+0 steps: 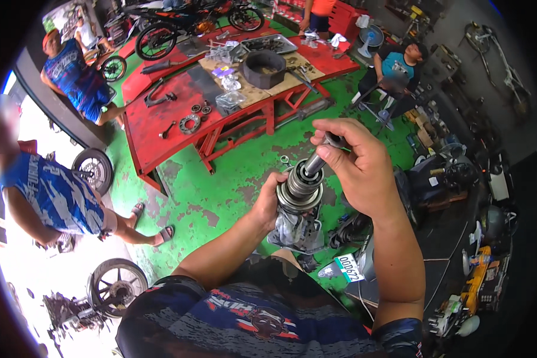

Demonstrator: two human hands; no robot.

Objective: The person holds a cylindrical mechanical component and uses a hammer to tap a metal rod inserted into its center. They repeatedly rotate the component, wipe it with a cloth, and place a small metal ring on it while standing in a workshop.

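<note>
Rod point(317, 160) of bright metal is gripped in the right hand point(362, 166), pinched between thumb and bent fingers near its upper end and tilted so that its lower end meets the middle of a round, ringed metal part point(301, 190). Whether the rod sits inside that middle or only touches it is hard to say from this angle. The left hand point(267, 200) is curled against the left side of the ringed part, thumb on its rim — the other fingers are hidden behind it. A shiny grey bundle point(296, 228) shows just below the part, above the worn green floor point(215, 185)

Beyond the hands stands a red table point(138, 128). Near its front edge, toward the left corner, lie a toothed ring point(190, 123), a bolt point(168, 129) and a few small round parts point(206, 110); a forked black piece point(160, 97) lies farther back. Toward the table's right end a tan board point(258, 93) bears a black many-sided tub point(262, 80), with a clear bag point(230, 102) by the board's left edge and a metal tray point(293, 46) near the back. A motorcycle point(188, 25) stands past the back edge — one person point(395, 71) sits beyond the right end, another point(74, 77) is by the left edge, and a third point(53, 194) stands nearer on the left
</note>
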